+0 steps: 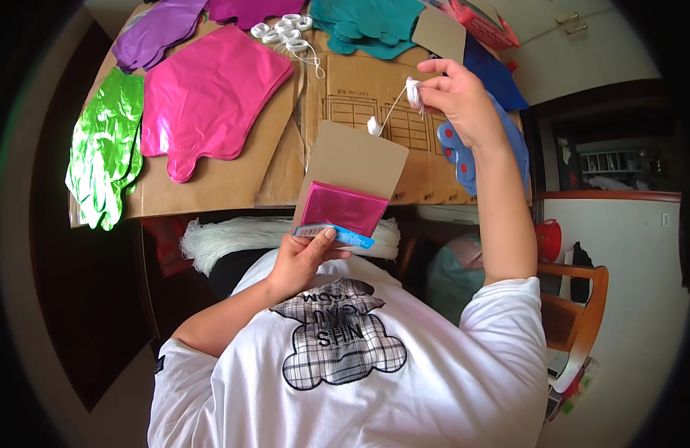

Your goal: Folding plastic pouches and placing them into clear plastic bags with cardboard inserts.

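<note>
The left hand [304,257] is holding a flat brown cardboard backing card [354,160] with a folded magenta foil balloon [343,209] fixed to its lower part; the grip is closed on the bottom edge of the card, thumb on top of a small blue and white label strip [337,234]; the card is being kept in the air above the near edge of the desk [210,187], tilted toward the person. The right hand [455,97] is raised higher and to the right, its fingertips pinched together on a small bundle of white ribbon [412,91]; a thin white strand is running from there down to a little white piece [374,126] just above the top of the card.

The desk is covered with flattened brown cardboard; on it a big flat pink foil balloon [210,97] is lying, beside it a shiny green foil balloon [106,145] at the left edge, a purple one [158,33] further back, teal ones [371,26] at the far side and blue ones [502,127] behind the right hand; a heap of white ribbon coils [285,30] is lying between the pink and the teal balloons; a red box [483,22] is standing at the far right corner; a white fringed cloth [233,235] is hanging under the near edge of the desk.
</note>
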Tool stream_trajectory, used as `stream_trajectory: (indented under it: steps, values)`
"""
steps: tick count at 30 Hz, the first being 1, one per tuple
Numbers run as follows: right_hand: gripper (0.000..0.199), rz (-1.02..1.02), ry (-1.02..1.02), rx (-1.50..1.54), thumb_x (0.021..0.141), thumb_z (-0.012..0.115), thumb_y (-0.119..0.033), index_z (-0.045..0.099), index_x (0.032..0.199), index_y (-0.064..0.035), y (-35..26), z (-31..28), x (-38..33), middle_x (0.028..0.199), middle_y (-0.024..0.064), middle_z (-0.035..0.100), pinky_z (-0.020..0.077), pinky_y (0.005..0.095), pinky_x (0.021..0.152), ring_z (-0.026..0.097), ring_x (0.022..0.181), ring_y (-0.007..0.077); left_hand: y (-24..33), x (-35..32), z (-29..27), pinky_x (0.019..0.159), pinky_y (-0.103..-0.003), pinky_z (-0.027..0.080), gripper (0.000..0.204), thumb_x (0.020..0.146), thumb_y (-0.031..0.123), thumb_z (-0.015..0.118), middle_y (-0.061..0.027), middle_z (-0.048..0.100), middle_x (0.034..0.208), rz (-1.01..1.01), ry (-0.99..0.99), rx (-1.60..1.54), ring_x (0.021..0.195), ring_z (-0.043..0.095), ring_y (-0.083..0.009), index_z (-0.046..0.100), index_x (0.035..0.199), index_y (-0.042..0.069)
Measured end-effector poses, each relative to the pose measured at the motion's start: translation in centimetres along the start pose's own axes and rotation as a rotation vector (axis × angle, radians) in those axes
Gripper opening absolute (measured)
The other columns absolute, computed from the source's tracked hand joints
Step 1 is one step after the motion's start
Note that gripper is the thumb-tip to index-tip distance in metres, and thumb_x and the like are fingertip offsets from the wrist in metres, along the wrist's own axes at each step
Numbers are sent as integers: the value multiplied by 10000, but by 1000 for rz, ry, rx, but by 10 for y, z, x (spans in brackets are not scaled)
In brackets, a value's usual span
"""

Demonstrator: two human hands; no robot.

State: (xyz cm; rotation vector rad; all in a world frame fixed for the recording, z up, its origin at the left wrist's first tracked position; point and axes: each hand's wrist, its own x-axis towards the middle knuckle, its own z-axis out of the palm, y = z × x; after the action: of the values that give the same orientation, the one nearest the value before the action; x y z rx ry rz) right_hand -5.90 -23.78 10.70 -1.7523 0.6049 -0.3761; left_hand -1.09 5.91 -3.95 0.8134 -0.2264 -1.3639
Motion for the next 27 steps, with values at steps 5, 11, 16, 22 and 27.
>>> stream_trajectory:
  steps: [5,11,16,22,27]
  values:
    - [386,53,-143,-329,756,628,-10,542,1129,36,12,-19,23,800,64,640,463,253,665,595,746,118,1,-12,-1,826,-349,556,249,968,175,520,-106,643,1019,20,-29,104,908,641,-195,580,1103,-26]
    - [386,-97,-108,-1070,750,583,-5,587,1136,-18,-12,-30,21,758,80,609,467,309,672,588,703,179,8,-27,-7,805,-337,557,228,964,146,524,-100,646,998,53,-20,266,869,654,-194,590,1095,-28]
    - [310,-195,-159,-790,813,588,-28,618,1121,-46,-29,-47,11,819,13,615,464,235,701,569,763,83,10,-29,-14,792,-327,555,232,964,147,526,-102,654,998,96,2,246,867,660,-196,597,1091,-34]
    - [280,-485,179,-497,777,584,-19,651,1048,-18,-74,-52,12,739,69,645,469,267,593,600,651,170,13,-26,-12,793,-375,567,208,957,125,529,-116,648,1011,106,1,218,893,653,-216,594,1078,-31]
    - [383,-244,-147,-760,793,573,-21,612,1171,-69,-71,-38,11,806,-36,543,416,188,673,502,746,40,11,-26,-7,773,-325,560,234,962,142,528,-108,658,994,134,0,210,852,668,-206,601,1081,-46]
